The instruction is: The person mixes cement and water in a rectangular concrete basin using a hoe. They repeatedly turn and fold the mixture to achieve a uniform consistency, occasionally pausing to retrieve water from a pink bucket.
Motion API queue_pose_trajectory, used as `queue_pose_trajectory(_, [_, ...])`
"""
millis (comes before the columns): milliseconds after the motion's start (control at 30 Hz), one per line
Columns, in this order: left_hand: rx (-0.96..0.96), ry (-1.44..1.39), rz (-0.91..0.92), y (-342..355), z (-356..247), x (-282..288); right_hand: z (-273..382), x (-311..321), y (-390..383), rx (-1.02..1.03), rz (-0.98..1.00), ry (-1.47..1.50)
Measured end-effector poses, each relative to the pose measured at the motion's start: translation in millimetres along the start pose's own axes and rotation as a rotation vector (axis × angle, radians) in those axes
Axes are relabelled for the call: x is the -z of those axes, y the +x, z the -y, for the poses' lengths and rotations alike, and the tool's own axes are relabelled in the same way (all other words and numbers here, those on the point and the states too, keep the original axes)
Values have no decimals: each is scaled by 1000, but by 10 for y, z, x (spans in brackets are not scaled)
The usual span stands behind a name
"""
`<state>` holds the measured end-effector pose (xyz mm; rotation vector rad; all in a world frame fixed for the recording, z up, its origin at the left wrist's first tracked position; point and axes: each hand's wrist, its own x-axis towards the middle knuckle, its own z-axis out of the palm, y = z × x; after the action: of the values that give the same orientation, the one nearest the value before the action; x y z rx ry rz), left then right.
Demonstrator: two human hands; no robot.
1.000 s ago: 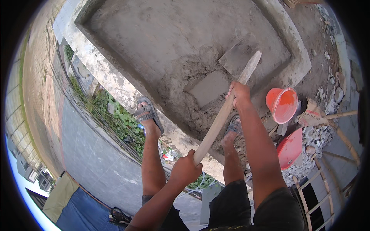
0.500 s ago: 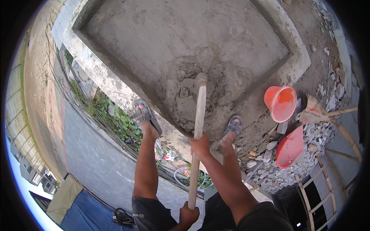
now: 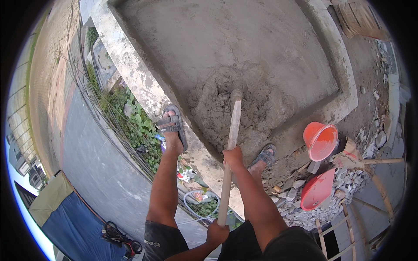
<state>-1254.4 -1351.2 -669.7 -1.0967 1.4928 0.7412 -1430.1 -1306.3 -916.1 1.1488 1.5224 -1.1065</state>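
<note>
A long wooden-handled hoe [image 3: 234,124] runs from between my legs up into wet grey mortar [image 3: 261,87]. My right hand [image 3: 233,158] is closed round the middle of its handle. Lower down, near the handle's end, my left hand [image 3: 217,233] grips it too. The hoe's blade is hidden in the churned mortar; only the socket at the top of the handle shows. A low concrete-walled basin [image 3: 135,69] holds the mortar, smooth at the far side and lumpy around the hoe. My sandalled feet stand apart, the left on the basin's wall, the right beside its near right edge.
Right of the basin stand an orange bucket [image 3: 311,135] and a tilted red basin [image 3: 317,191] on broken rubble [image 3: 348,185]. A torn paper sack [image 3: 349,155] lies beside them. Cables [image 3: 102,108] and plants [image 3: 141,130] line the left wall. A bamboo ladder [image 3: 335,237] is at lower right.
The hoe's blade, visible on the mortar before, is now hidden in it. Both hands keep hold of the handle. The whole view has shifted slightly.
</note>
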Motion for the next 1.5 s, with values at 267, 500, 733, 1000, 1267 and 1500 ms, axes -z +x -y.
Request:
queue_pose_trajectory(267, [-212, -273, -86, 71, -6, -239, 1092, 68, -547, 402, -19, -71])
queue_pose_trajectory(500, [-424, -227, -67, 1315, -1877, 742, 2832, 81, 585, 486, -290, -406])
queue_pose_trajectory(733, [-88, -225, 17, 214, -779, 620, 1044, -552, 380, 314, -11, -507])
queue_pose_trajectory(1000, [-103, 176, 222, -443, -695, 1413, 512, -269, -144, -4, 6, -149])
queue_pose_trajectory(1267, [-198, 580, 221, -466, 76, 2763, 351, -583, -1123, -82, -61, 491])
queue_pose_trajectory(1500, [-430, 677, 23, 764, 1270, 3357, 339, -729, -1727, -199, 48, 948])
